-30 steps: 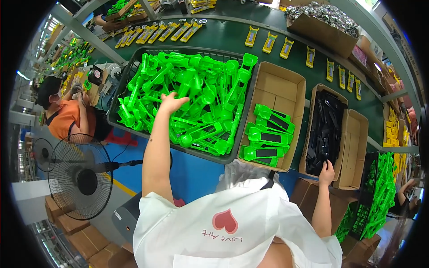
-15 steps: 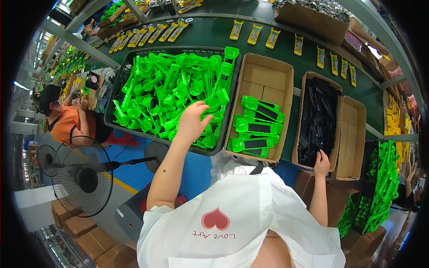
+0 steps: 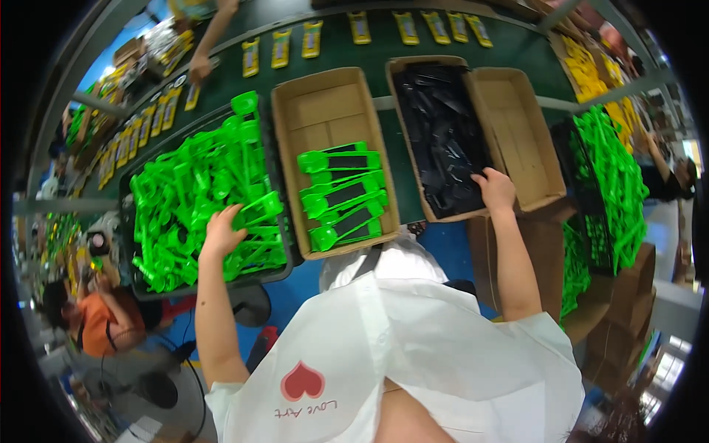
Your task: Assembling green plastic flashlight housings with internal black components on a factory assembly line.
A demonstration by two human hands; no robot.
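Fingers (image 3: 228,213) of the left hand (image 3: 221,235) are half curled at the near right part of a dark crate (image 3: 295,255), against one green piece (image 3: 259,210), with the thumb standing apart; I cannot tell whether they grip it. The right hand (image 3: 497,189) reaches over the near right edge of a cardboard box (image 3: 400,68), fingertips bent down at the black strips (image 3: 447,140) there; whether one is pinched is also unclear.

The green piece lies on top of the crate's heap of loose green pieces (image 3: 185,192), its long axis running left to right and rising slightly, the broad end toward the middle box (image 3: 317,100).

In that box, a small stack of panelled pieces (image 3: 343,193), green with black inserts, looks like the finished share. They lie crosswise, rounded ends to the left, the nearest tilting upward to the right. Judging by the full heap and the many strips, far more remains than is done.

Farther out, yellow packs (image 3: 311,39) line the green worktop (image 3: 336,50), and a co-worker's hand (image 3: 199,68) is beside them at upper left. Another crate of green parts (image 3: 617,184) stands at the right.
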